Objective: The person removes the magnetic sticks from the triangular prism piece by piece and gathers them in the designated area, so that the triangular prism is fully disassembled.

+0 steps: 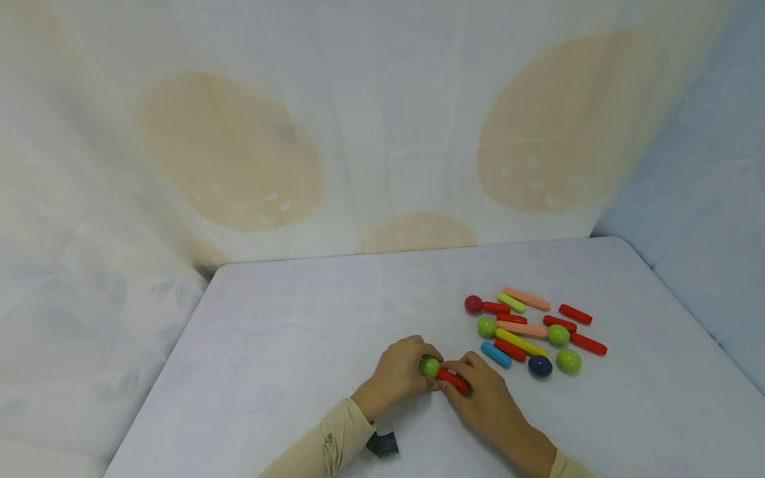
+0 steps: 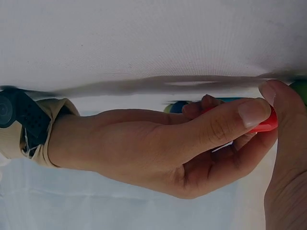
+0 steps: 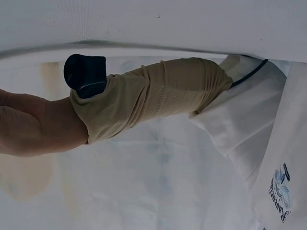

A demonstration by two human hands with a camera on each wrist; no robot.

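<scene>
Both hands meet at mid-table: the left hand (image 1: pixel 399 373) pinches a green ball (image 1: pixel 429 366), and the right hand (image 1: pixel 487 398) grips a red stick (image 1: pixel 453 380). Stick and ball touch, the stick's long axis running from the ball toward the right hand. Loose pieces (image 1: pixel 528 328) lie just beyond the right hand, nearer it than the left.

I count five balls in all: one green ball (image 1: pixel 429 366) in my fingers, and on the bench (image 1: pixel 299 318) toward its right edge three more green balls (image 1: pixel 487 326), (image 1: pixel 558 334), (image 1: pixel 568 360), one dark red ball (image 1: pixel 473 304) and one dark blue ball (image 1: pixel 540 366), which makes six. Red sticks: six, one (image 1: pixel 454 381) in my fingers and five lying loose (image 1: pixel 575 314). Two orange sticks (image 1: pixel 526 299), two yellow-green sticks (image 1: pixel 511 303) and one blue stick (image 1: pixel 496 354).
</scene>
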